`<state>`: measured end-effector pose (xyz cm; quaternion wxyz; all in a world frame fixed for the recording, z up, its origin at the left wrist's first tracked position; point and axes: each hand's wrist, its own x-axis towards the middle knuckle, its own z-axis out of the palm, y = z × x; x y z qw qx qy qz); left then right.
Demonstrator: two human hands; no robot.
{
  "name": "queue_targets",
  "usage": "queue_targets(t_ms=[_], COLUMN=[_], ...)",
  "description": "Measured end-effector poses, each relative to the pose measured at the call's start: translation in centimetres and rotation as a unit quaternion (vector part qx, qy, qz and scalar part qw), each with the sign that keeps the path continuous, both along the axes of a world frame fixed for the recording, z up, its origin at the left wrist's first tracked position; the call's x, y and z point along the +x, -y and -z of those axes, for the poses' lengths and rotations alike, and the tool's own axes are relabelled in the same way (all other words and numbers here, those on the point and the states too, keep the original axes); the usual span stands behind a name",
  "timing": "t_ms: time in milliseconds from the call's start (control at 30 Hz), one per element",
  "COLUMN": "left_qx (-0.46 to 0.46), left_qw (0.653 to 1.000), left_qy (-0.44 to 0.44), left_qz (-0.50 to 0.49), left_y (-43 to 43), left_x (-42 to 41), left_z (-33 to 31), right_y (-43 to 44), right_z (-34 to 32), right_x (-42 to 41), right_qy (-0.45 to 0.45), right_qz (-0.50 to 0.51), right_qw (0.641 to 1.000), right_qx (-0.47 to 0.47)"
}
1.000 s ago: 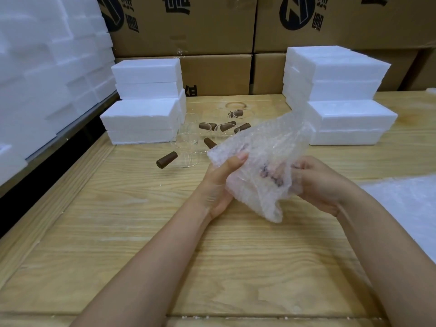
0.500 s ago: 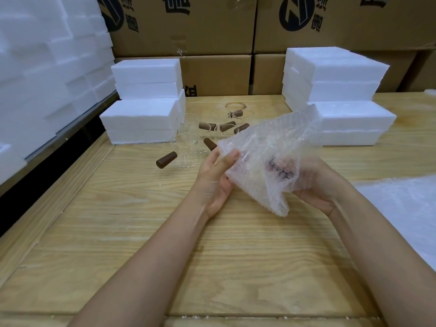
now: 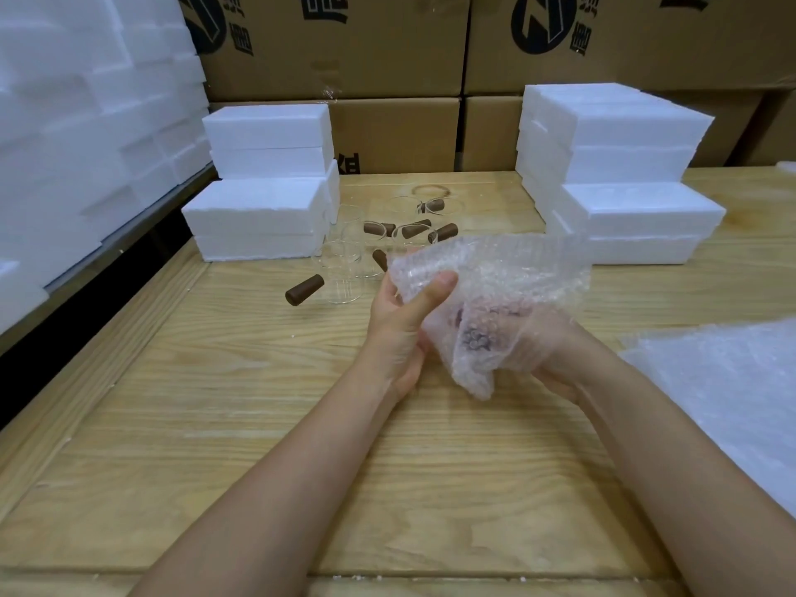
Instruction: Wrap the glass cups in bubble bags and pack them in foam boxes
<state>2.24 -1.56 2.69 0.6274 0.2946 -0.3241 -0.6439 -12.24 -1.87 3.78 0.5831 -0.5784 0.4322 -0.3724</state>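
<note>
Left hand: pinching the bubble bag at its left edge, thumb on top, fingers behind.
Right hand: cupping the bundle from beneath, fingers curling round it, half veiled by the film.
Glass cup: sitting inside the bag above the bench, brown handle showing through.
Progress: bagged, I'd say, but the loose top is waiting to be folded.
Remaining: bare cups are waiting between the foam boxes, all looking closed; fresh bags are lying at the right.
</note>
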Motion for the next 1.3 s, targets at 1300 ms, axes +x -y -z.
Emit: queue_targets(t_ms=[1300], left_qx=[0.016], left_qw=[0.983], left_qy=[0.179], left_qz=[0.038], left_y=[0.9], left_x=[3.0], left_z=[0.8], right_y=[0.7], right_z=[-0.3], right_x=[-1.2], right_qy=[0.251], right_qz=[0.167], right_qw=[0.948], right_qx=[-0.101])
